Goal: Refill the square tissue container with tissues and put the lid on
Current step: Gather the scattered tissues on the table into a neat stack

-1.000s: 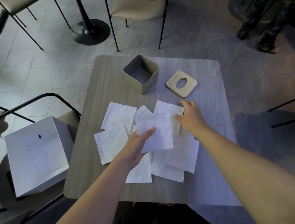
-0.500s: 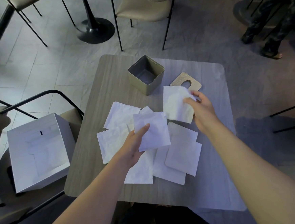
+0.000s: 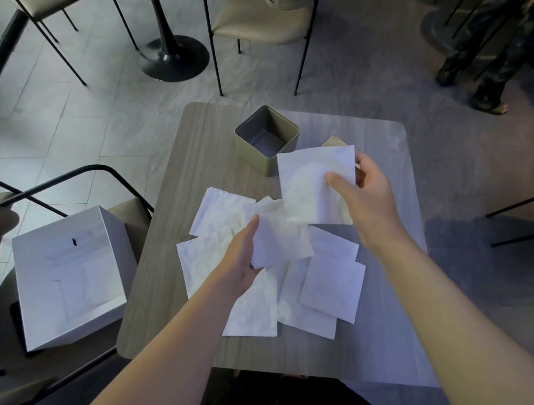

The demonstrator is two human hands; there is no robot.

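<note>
Holding one tissue each, both hands are closed on paper: the right hand pinches a raised tissue, and the left hand grips another tissue over the scattered pile on the table. The empty square container stands ahead of the hands, slightly left of the right one, which is nearer it. The wooden lid peeks out behind the raised tissue. Compared with a second ago, the right hand has lifted its tissue off the table toward the container.

No legible text or labels.
</note>
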